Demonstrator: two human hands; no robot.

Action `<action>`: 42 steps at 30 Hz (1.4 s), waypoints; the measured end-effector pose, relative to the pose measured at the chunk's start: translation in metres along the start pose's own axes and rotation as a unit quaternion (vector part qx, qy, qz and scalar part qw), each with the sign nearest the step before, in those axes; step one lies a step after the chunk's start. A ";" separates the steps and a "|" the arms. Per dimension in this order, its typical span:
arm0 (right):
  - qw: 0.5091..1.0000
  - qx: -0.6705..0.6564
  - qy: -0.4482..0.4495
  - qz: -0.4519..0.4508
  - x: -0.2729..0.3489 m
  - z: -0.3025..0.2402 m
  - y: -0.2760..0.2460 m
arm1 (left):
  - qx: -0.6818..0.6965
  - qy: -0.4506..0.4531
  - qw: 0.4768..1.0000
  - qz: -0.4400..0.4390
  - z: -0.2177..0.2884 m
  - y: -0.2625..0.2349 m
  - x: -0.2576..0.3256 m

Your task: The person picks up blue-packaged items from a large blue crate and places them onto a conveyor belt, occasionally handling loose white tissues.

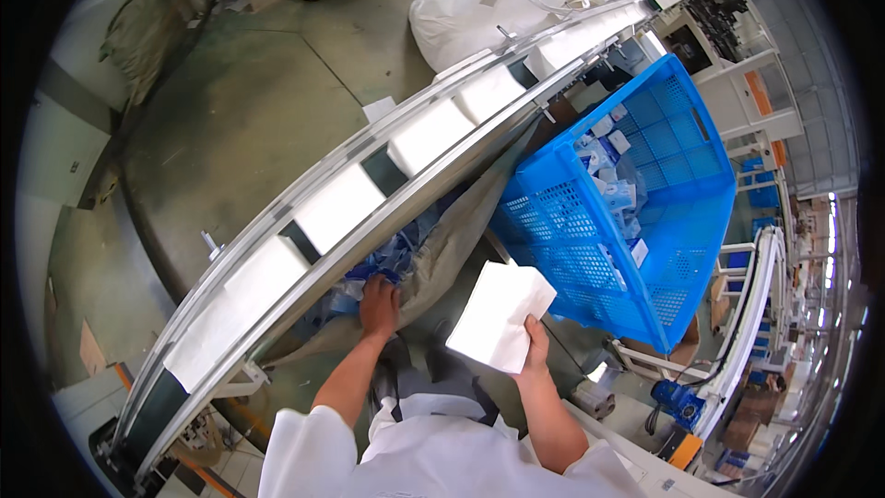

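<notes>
My right hand (533, 350) grips a white folded paper stack (498, 314) by its right edge, thumb on top, in front of my body. My left hand (379, 307) reaches down beneath the conveyor's near edge, fingers bent onto a blue-and-clear plastic bag (376, 270). The fingertips are partly hidden there. More such bags lie in a large beige sack (452, 254) hanging open under the conveyor. Along the curved conveyor belt (384, 171) several similar white paper stacks (339, 207) lie in a row with dark gaps between them.
Right of me stands a tilted blue perforated crate (562, 212) holding several blue-and-white packs (613, 166). A white bulk bag (479, 9) stands beyond the conveyor. A blue motor (678, 403) and another curved conveyor (751, 332) are at the right. Metal rails edge the near conveyor.
</notes>
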State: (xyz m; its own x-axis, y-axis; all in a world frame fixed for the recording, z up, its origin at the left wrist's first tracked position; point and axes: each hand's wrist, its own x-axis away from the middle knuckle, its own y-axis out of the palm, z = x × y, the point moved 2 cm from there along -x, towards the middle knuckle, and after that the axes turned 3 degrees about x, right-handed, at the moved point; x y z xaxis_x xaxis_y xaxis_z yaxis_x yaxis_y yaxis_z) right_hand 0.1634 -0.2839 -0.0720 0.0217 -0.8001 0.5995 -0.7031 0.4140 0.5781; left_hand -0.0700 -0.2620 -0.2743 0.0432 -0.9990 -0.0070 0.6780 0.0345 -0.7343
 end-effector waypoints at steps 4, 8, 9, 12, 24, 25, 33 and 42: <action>1.000 0.017 0.011 0.009 0.000 0.010 -0.003 | 0.026 -0.251 0.949 -0.187 -0.093 0.092 -0.012; 0.995 0.102 0.014 0.013 0.000 0.011 -0.011 | 0.015 -0.307 0.909 -0.283 -0.115 0.099 -0.033; 0.993 0.119 0.009 0.022 0.001 0.010 -0.011 | -0.018 -0.244 0.931 -0.271 -0.084 0.076 -0.035; 0.988 0.152 0.015 0.008 -0.001 0.000 0.006 | 0.085 -0.096 0.970 -0.208 0.019 -0.008 -0.020; 0.947 0.225 0.065 -0.221 0.077 0.005 0.033 | 0.312 0.210 0.822 -0.428 0.245 -0.235 -0.021; 0.929 0.270 0.046 -0.250 0.086 -0.002 0.028 | 0.314 0.180 0.826 -0.433 0.256 -0.240 -0.009; 0.950 0.027 0.204 -0.234 0.133 -0.028 -0.111 | 0.508 -0.234 0.748 -0.357 0.231 -0.156 0.163; 0.896 0.396 0.038 -0.195 0.211 -0.060 -0.136 | 0.393 -0.178 0.806 -0.405 0.280 -0.138 0.214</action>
State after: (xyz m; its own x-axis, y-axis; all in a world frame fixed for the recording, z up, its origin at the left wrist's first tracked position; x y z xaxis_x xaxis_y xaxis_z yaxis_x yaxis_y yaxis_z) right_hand 0.3064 -0.4833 0.0091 0.4027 -0.7722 0.4914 -0.9150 -0.3529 0.1954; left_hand 0.0516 -0.4725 0.0156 -0.5337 -0.6361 0.5572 0.8394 -0.4786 0.2576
